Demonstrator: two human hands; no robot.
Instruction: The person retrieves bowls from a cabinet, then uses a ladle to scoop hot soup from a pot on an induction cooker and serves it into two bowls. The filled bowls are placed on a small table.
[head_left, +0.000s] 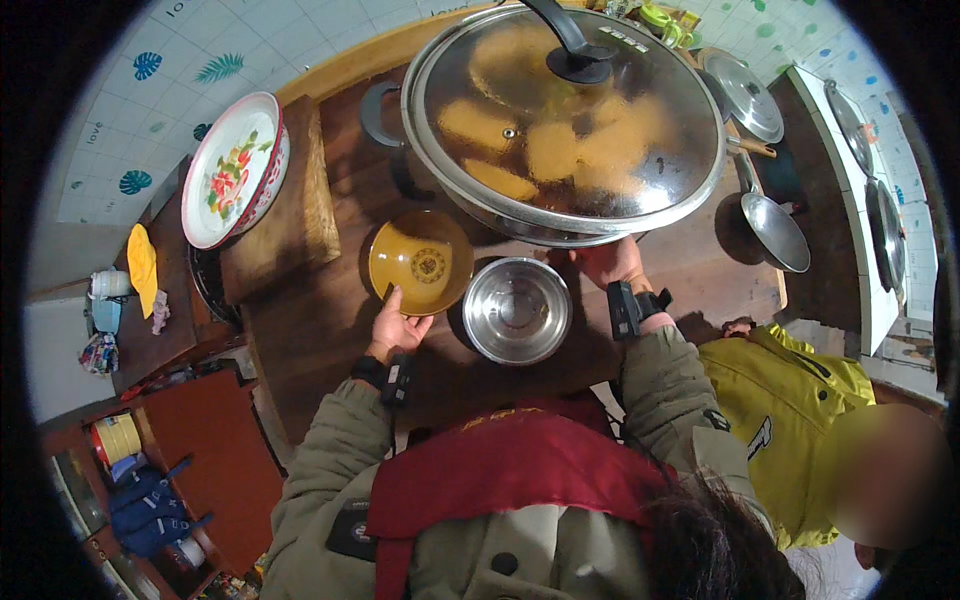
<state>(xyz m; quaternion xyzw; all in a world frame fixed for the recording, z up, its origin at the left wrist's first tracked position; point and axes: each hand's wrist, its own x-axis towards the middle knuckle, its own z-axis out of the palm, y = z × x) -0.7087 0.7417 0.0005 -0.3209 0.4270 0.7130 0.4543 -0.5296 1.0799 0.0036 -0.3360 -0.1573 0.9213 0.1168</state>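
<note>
My left hand (400, 327) holds the near rim of a brown glazed bowl (405, 259), thumb over the edge and fingers beneath it. The bowl has a round dark pattern at its bottom and nothing in it. To its right stands a stainless steel bowl (517, 289), also with nothing in it. My right hand (611, 262) is just beyond that bowl, under the near edge of a large electric pan; part of the fingers is hidden. The pan's steamed glass lid (540, 176) has a black handle (579, 63), with yellow-brown food pieces blurred below it.
A floral enamel basin (225, 176) leans on a thick wooden chopping board (296, 187) at left. A metal ladle (772, 225) and a metal lid (744, 94) lie at right. A person in a yellow jacket (772, 405) is close on my right. The wooden table (322, 360) carries the bowls.
</note>
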